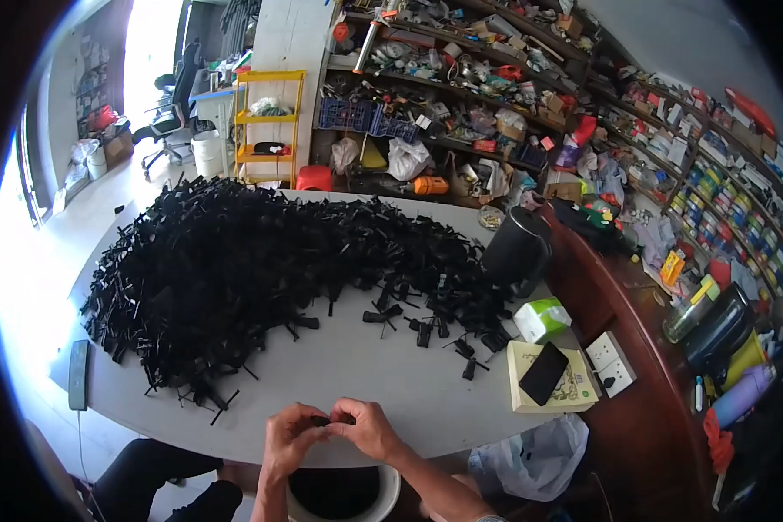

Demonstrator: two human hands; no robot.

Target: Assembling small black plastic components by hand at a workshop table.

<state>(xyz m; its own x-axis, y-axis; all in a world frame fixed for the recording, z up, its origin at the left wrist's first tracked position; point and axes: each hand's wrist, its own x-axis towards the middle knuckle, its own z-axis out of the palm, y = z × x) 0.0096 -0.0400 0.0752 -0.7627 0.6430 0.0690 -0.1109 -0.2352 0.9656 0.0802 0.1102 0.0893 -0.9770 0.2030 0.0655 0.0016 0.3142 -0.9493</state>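
My left hand and my right hand meet over the table's near edge. Their fingers are pinched together around a small black part, mostly covered by the fingertips. Its exact kind cannot be made out. Beyond my hands a big heap of black plastic pieces with thin stems curves across the table. Some loose black pieces lie apart from the heap. Below my hands stands a white bucket with dark contents.
On the right are a dark kettle, a tissue pack, a book under a phone, and a socket block. A plastic bag hangs below. Trousered legs show lower left. Crowded shelves line the back.
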